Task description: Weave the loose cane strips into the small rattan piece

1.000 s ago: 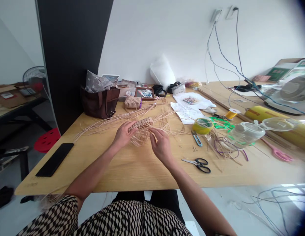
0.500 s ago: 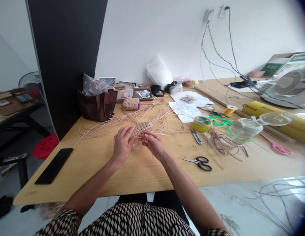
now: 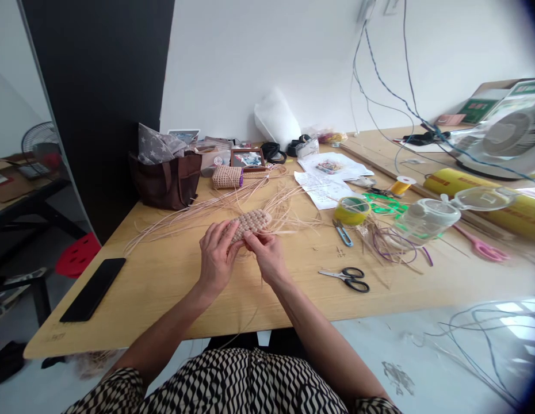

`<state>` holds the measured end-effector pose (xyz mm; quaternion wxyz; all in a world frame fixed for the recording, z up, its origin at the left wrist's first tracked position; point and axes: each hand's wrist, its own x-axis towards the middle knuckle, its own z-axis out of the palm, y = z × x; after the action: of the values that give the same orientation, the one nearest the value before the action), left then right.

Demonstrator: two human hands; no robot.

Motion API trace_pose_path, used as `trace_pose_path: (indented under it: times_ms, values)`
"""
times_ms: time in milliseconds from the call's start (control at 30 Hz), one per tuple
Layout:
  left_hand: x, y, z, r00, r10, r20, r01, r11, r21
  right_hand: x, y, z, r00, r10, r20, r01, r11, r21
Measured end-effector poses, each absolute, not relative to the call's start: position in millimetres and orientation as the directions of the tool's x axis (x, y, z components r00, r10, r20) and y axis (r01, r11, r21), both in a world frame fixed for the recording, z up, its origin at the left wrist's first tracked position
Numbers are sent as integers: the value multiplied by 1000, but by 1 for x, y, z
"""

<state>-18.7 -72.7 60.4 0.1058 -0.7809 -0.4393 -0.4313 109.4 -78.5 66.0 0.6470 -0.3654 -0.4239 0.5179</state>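
Observation:
A small pale woven piece (image 3: 253,223) with a knobbly weave is held just above the table. My left hand (image 3: 216,251) is closed around its left end, fingers over the top. My right hand (image 3: 267,253) pinches the near edge, its thumb pressed on the weave; whether a single strand lies between those fingers I cannot tell. Long loose strands (image 3: 194,213) spread over the table behind and to both sides. One thin strand hangs from the hands toward the table's front edge.
A finished-looking woven box (image 3: 228,177) sits behind, near a brown bag (image 3: 166,181). Black-handled scissors (image 3: 349,280), blue snips (image 3: 343,233) and yellow tape (image 3: 352,211) lie to the right. A black phone-like slab (image 3: 94,289) lies at left. Papers (image 3: 323,190) and a plastic jar (image 3: 427,221) stand farther off.
My right thumb has moved onto the woven piece, and more of its weave shows. A thin strand now hangs toward the front edge. The whole view has shifted slightly.

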Motion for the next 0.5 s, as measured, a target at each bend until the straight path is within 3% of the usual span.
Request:
trace_pose_path:
  times_ms: [200, 500]
  values:
    - [-17, -73, 61, 200, 579, 791, 793, -569, 216, 113, -82, 63, 110, 990, 85, -401, 123, -908]
    - [-21, -70, 65, 317, 532, 785, 792, -604, 89, 111, -79, 63, 119, 984, 135, -379, 171, -910]
